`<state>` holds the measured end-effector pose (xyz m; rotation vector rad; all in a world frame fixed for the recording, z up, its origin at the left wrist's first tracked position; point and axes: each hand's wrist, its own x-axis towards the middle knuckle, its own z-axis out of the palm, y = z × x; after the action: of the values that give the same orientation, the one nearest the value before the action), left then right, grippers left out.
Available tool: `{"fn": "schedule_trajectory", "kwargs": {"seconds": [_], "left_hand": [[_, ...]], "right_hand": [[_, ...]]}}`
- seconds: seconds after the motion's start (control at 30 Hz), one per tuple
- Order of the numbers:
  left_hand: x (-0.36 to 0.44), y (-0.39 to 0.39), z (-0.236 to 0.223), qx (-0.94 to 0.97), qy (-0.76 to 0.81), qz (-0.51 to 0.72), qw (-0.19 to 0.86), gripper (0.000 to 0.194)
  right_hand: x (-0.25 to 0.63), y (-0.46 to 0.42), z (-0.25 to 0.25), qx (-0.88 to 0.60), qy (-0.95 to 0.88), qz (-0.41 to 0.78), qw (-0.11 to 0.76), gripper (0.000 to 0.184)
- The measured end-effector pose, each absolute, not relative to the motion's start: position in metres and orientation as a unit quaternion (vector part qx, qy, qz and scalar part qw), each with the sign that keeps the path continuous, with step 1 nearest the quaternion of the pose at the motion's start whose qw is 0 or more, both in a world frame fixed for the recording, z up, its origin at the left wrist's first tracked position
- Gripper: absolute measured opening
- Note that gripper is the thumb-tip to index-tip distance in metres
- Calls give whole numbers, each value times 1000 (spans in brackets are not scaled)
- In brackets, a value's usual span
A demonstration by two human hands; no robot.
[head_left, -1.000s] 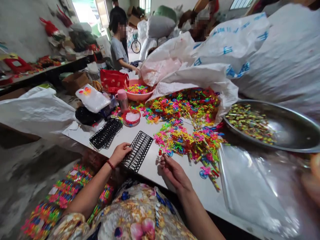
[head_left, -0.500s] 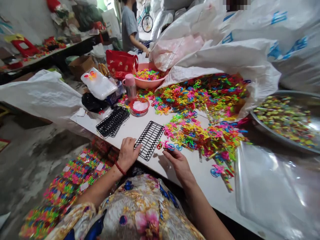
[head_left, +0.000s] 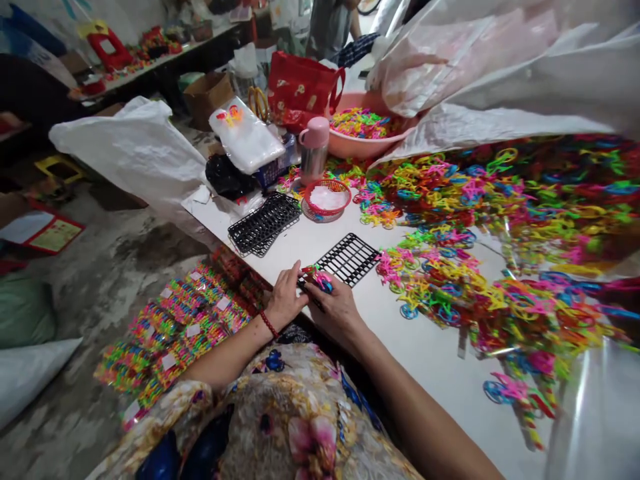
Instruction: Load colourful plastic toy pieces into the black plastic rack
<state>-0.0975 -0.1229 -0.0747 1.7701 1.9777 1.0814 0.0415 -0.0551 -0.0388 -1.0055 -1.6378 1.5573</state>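
A black plastic grid rack (head_left: 353, 257) lies on the white table, its near end under my hands. My left hand (head_left: 287, 299) is closed at the rack's near left corner, fingertips gripping its edge close to the toy. Between the thumb and fingers of my right hand (head_left: 336, 308) is a small colourful plastic toy (head_left: 320, 279), red, green, pink and blue, held over the rack's near end. My fingers hide part of the toy and the rack's corner. To the right spreads a heap of similar bright toys (head_left: 440, 273).
Stacked black racks (head_left: 265, 220) lie at the left, beside a red basket (head_left: 327, 199) with white contents. A pink-lidded flask (head_left: 314, 150) stands behind, near a pink basin (head_left: 367, 143). Packed toys (head_left: 185, 320) sit below the table's left edge. Another person (head_left: 330, 30) stands at the back.
My right hand has moved left with the toy, from beside the heap to the rack's near end by my left hand. The view has swung left and down.
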Motion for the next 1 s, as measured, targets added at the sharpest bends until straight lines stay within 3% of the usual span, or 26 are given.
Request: {"fn": "schedule_trajectory", "kwargs": {"seconds": [0.17, 0.47, 0.67, 0.8, 1.0], "left_hand": [[-98, -117, -75, 598, 686, 382, 163, 87], [-103, -117, -72, 565, 699, 388, 202, 88], [-118, -120, -64, 501, 632, 502, 313, 50], [-118, -115, -49, 487, 604, 539, 327, 37], [-124, -100, -35, 523, 603, 500, 337, 24]], "right_hand": [[33, -49, -37, -374, -661, 567, 319, 27], [36, -50, -31, -351, -803, 422, 231, 17], [36, -49, -39, -330, -793, 443, 257, 14], [36, -48, -44, -300, -816, 420, 260, 12], [36, -48, -45, -278, -822, 420, 266, 20]]}}
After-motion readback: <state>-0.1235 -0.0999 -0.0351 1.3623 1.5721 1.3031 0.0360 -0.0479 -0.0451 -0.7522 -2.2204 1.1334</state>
